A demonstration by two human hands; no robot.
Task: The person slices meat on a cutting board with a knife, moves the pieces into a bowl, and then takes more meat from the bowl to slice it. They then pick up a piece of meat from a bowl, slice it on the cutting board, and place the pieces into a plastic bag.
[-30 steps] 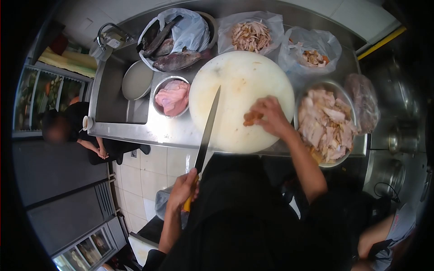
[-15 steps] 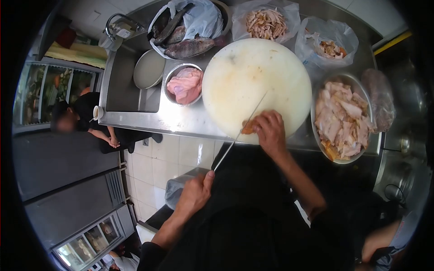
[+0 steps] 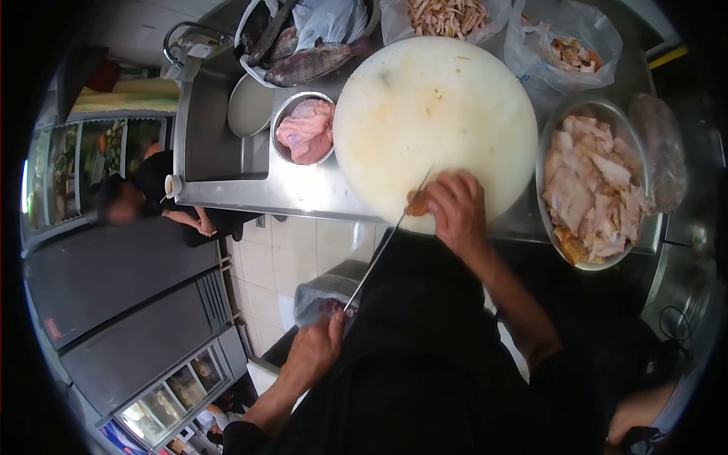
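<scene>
My left hand [image 3: 312, 352] is closed around the handle of a long thin knife [image 3: 383, 249]. The blade slants up over the near edge of a round white cutting board [image 3: 432, 98], its tip above the board. Against the blade lies a small orange-brown piece of meat [image 3: 416, 203], pinched by the fingers of my right hand [image 3: 459, 211]. Its far side is hidden by those fingers. Right of the board stands an oval metal tray [image 3: 543, 163] heaped with pale slices of meat [image 3: 595, 186].
Left of the board are a bowl of pink raw meat [image 3: 307, 130] and a steel sink [image 3: 220, 114]. Fish [image 3: 315, 64] and bags of cut strips [image 3: 449, 17] and scraps [image 3: 572, 57] line the back. A person [image 3: 155, 182] in black sits at the left.
My left hand has drawn the knife back toward me, and its tip sits lower on the board. My right hand keeps its pinch on the meat. The whole view has shifted slightly.
</scene>
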